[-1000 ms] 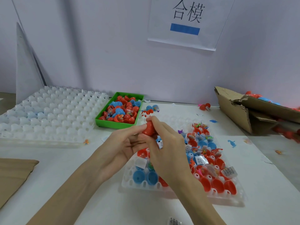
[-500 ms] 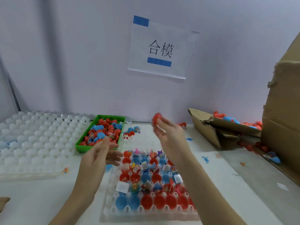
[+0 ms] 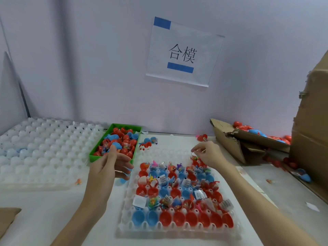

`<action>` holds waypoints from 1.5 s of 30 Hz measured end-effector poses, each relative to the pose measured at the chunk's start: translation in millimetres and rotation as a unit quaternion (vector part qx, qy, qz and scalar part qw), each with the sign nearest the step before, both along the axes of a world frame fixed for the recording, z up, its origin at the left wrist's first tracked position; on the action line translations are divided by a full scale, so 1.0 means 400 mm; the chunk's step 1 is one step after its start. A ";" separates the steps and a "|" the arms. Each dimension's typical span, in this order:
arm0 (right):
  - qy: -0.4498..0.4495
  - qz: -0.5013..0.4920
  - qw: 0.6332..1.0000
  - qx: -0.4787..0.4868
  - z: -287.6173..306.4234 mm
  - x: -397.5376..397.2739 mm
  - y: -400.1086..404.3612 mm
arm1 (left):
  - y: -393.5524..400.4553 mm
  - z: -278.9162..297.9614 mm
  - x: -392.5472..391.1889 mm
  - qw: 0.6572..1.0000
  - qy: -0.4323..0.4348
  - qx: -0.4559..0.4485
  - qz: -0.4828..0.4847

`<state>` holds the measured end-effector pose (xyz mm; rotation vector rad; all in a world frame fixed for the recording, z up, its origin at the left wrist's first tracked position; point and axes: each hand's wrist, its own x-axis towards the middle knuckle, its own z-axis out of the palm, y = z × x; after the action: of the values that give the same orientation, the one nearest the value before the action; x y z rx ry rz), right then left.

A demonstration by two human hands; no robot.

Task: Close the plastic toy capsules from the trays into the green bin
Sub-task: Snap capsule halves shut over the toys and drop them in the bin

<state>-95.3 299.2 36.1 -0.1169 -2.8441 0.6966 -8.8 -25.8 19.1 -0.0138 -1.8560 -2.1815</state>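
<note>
White tabletop carries the tray (image 3: 124,226) of open capsule halves (image 3: 179,218). Right hand (image 3: 209,153), fingers loosely curled and holding nothing visible, hovers over its far right corner, nearer those capsules. Left hand (image 3: 108,167), fingers relaxed and holding nothing, hangs beside the green bin (image 3: 92,156).

Soft even light, slight blur, wide-angle distortion.

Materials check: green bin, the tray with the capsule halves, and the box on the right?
Green bin: looks like rigid opaque plastic, uniform colour, thin moulded walls. Tray: translucent whitish plastic, probably thin formed sheet; cups and ribs catch light. Box: brown corrugated cardboard, matte, with torn edges.
</note>
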 end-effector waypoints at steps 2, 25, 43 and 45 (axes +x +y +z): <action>-0.031 0.014 0.998 0.048 -0.006 -0.016 0.009 | 0.000 -0.004 -0.002 1.000 -0.005 0.001 0.000; -0.063 0.042 0.997 0.022 0.130 -0.042 -0.056 | 0.019 -0.027 0.006 0.977 0.057 -0.206 -0.012; 0.022 0.107 0.875 -0.471 -0.003 0.232 -0.330 | 0.061 -0.029 0.039 0.968 0.106 -0.228 -0.012; 0.011 0.114 0.875 -0.471 -0.004 0.239 -0.328 | 0.060 -0.030 0.039 0.966 0.109 -0.234 -0.013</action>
<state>0.2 168.1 34.5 0.0870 -2.2313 2.0434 7.0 -2.0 7.2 -0.3585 -2.1934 -1.6259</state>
